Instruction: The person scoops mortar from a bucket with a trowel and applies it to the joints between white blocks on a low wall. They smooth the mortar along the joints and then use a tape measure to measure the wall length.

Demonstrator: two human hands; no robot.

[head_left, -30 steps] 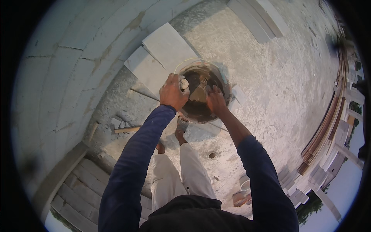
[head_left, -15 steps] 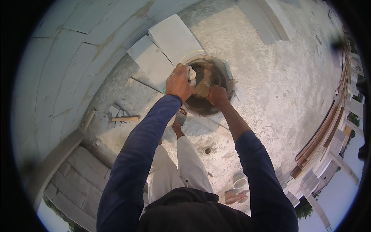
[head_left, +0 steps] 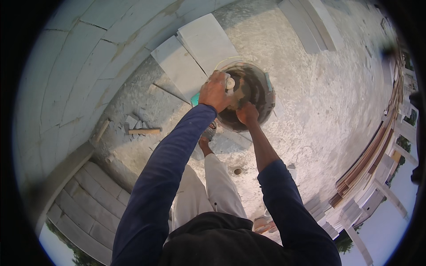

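A round mortar-crusted bucket [head_left: 270, 98] with teal patches stands on the floor in front of me, holding dark grey wet mix. At its left side my left hand [head_left: 214, 91] is closed around a tool with a round pale end [head_left: 230, 83]; the rest of that tool is hidden by the hand. My right hand [head_left: 247, 114] is a fist low inside the bucket's near part, gripping what looks like a mortar-coated trowel [head_left: 240, 96], its blade reaching into the mix. The handle is covered by my fingers. A thin yellowish bail [head_left: 227, 58] arches over the far rim.
Pale flat blocks [head_left: 207, 41] lie just beyond the bucket, with more long blocks [head_left: 306, 24] farther right. A block wall [head_left: 84, 66] rises at left. Rubble and a wood strip [head_left: 144, 131] lie near it. My foot [head_left: 210, 131] is close to the bucket; a floor hole [head_left: 238, 171] lies nearer.
My right hand has moved nearer and slightly left within the bucket, and less of the blade shows. My left hand keeps its grip. The whole view has shifted a little.
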